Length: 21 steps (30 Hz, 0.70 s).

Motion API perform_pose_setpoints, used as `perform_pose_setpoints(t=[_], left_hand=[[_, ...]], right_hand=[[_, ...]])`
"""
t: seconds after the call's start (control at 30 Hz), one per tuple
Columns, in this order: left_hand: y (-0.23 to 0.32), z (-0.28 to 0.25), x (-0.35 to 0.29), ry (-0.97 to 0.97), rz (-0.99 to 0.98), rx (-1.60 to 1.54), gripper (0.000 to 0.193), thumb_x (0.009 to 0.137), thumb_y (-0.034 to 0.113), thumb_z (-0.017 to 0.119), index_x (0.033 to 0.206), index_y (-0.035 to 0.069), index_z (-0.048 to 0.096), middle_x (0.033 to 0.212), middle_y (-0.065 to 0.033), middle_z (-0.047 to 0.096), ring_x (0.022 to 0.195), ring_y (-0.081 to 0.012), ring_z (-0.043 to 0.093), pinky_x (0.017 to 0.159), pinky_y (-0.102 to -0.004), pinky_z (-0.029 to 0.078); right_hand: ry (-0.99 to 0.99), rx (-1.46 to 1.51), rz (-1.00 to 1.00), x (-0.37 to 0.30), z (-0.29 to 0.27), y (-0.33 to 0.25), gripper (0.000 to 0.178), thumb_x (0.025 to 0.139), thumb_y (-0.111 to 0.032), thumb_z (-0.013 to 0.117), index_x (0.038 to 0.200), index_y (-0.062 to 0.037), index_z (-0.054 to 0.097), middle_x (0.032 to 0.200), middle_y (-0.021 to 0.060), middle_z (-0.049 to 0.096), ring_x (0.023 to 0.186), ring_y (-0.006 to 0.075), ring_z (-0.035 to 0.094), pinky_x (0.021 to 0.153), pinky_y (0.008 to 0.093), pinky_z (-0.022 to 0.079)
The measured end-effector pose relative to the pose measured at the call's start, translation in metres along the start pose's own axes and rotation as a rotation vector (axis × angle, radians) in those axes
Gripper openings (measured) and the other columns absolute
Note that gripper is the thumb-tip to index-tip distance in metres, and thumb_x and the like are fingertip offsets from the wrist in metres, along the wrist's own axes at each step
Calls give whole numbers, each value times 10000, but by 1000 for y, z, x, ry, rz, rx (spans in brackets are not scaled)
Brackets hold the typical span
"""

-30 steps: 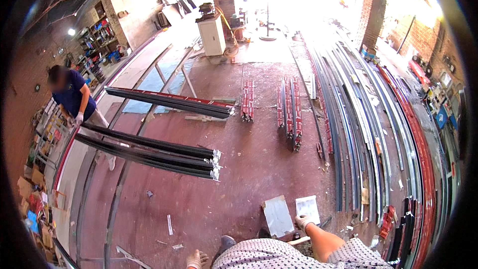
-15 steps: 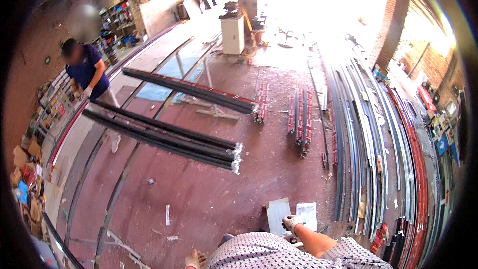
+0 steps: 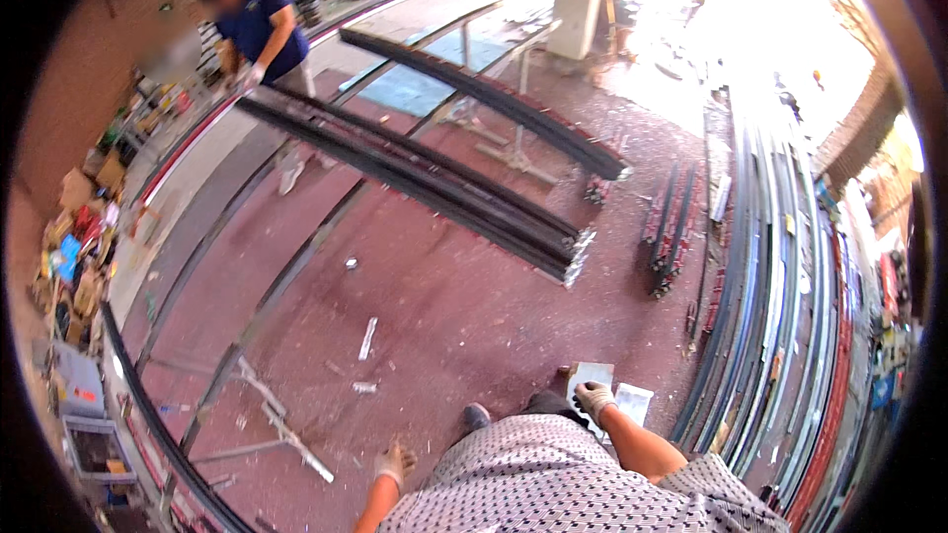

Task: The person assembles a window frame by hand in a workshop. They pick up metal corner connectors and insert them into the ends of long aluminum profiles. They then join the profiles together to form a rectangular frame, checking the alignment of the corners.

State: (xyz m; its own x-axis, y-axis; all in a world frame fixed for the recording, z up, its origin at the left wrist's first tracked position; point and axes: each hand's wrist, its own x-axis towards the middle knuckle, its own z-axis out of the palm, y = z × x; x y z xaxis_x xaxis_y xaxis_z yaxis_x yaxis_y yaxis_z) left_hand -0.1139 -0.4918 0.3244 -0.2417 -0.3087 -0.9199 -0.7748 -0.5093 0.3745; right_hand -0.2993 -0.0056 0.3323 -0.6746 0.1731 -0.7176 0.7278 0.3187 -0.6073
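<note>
Head view: gloved right hand (image 3: 593,399) hangs above grey floor sheets (image 3: 632,403), grip loosely curled, empty; gloved left hand (image 3: 396,463) likewise beside the patterned shirt (image 3: 553,484).

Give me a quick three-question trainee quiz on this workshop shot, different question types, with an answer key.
1. True or false: the right hand wears a glove.
2. Multiple choice: the bundle of dark bars rests on: A) metal stands, B) a trolley, C) the bare floor.
3. Fill in: the co-worker stands at the bundle's ____ end, seen from the camera.

Key:
1. True. The left hand is gloved too, and neither hand holds anything.
2. A. The stand carries the bars clear of the red floor.
3. Far. The near end points toward the wearer.
</note>
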Motion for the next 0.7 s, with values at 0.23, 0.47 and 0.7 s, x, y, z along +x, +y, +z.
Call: perform_pose_setpoints(t=[0.23,0.47,0.7], left_hand=[[-34,21,5,5,-20,-164,523,977,480,419,1096,-12,550,865,-134,674,747,-287,671,646,-430,551],[-102,22,57,-50,12,-137,584,969,518,391,1091,-31,546,876,-206,669,794,-370,664,695,-491,557],[-45,73,-38,10,207,-11,505,963,451,448,1014,-43,545,878,-220,656,790,-381,658,719,-501,561]], right_hand=[[30,-366,-95,47,-10,-33,375,875,-357,531,991,-41,695,892,116,719,801,200,676,772,347,507],[-41,-444,-242,72,-21,-73,383,885,-353,565,1053,-30,683,981,159,710,920,276,686,811,362,515],[-116,-520,-280,53,-31,-112,339,875,-337,556,961,-32,677,850,167,685,756,271,650,733,392,504]])
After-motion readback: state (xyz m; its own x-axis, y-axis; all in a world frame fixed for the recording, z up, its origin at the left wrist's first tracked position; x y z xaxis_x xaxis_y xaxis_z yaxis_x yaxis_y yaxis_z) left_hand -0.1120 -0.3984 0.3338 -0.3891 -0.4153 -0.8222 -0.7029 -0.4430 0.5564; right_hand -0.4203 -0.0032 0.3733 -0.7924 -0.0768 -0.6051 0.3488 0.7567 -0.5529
